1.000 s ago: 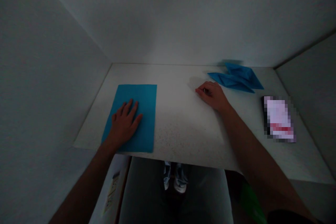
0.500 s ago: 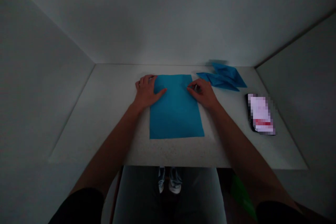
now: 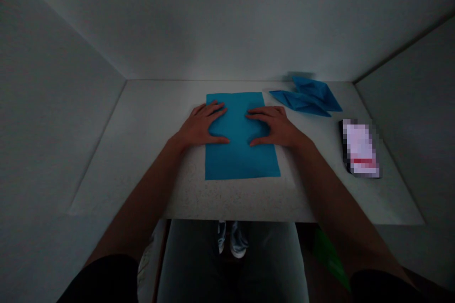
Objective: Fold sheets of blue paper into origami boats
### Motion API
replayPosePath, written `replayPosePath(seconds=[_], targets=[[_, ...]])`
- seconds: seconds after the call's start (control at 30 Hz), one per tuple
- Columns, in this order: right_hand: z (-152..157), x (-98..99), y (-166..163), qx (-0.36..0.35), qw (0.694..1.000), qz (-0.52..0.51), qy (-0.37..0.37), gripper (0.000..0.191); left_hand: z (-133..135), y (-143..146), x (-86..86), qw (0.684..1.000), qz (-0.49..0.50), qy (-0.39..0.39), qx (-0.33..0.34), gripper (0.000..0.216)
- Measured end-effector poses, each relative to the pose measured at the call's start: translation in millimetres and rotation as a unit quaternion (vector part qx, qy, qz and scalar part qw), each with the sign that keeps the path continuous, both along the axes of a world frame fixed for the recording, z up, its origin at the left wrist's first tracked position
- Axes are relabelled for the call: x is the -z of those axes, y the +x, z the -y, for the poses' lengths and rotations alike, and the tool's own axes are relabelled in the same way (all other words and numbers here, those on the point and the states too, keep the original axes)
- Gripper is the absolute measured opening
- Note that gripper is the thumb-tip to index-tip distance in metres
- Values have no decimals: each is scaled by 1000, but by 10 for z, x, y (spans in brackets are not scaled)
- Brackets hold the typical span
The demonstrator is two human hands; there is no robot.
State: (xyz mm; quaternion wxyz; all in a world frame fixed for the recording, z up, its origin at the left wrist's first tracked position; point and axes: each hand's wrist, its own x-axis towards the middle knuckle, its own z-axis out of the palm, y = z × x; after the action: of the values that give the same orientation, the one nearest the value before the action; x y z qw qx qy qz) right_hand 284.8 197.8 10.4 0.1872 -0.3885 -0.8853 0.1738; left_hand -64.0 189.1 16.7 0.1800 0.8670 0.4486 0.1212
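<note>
A flat blue sheet of paper [image 3: 241, 161] lies on the pale tabletop in front of me. My left hand [image 3: 202, 124] rests over its left edge, fingers stretched out and thumb apart from them. Across from it, my right hand [image 3: 275, 125] reaches over the right edge with its fingers extended and thumb spread. The fingertips of both hands point inward over the paper, with bare blue between them. Neither hand grips anything.
A folded blue paper shape [image 3: 307, 97] stands at the back right, close to the wall. Below it on the right lies a phone [image 3: 360, 149] with a lit, blurred screen. Walls enclose the table [image 3: 124, 161] at the back and sides.
My right hand has opened from a pinch at the paper's right edge and moved inward over the sheet. My left hand has shifted further onto the paper. The view has tilted slightly.
</note>
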Motion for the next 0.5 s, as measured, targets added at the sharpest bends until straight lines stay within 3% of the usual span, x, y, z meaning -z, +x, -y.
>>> replayPosePath(seconds=[0.17,0.3,0.4,0.5], targets=[[-12,23,29,5,1000,1,-5,91,34,-28,7,1000,4,12,-2,99],[-27,-6,25,22,999,-19,-23,73,34,-42,-11,999,39,6,-5,65],[-59,-30,26,35,997,-54,-42,51,5,-48,-3,996,92,4,3,35],[-84,-34,24,78,987,-127,-66,49,-5,-31,15,981,188,5,-52,26]])
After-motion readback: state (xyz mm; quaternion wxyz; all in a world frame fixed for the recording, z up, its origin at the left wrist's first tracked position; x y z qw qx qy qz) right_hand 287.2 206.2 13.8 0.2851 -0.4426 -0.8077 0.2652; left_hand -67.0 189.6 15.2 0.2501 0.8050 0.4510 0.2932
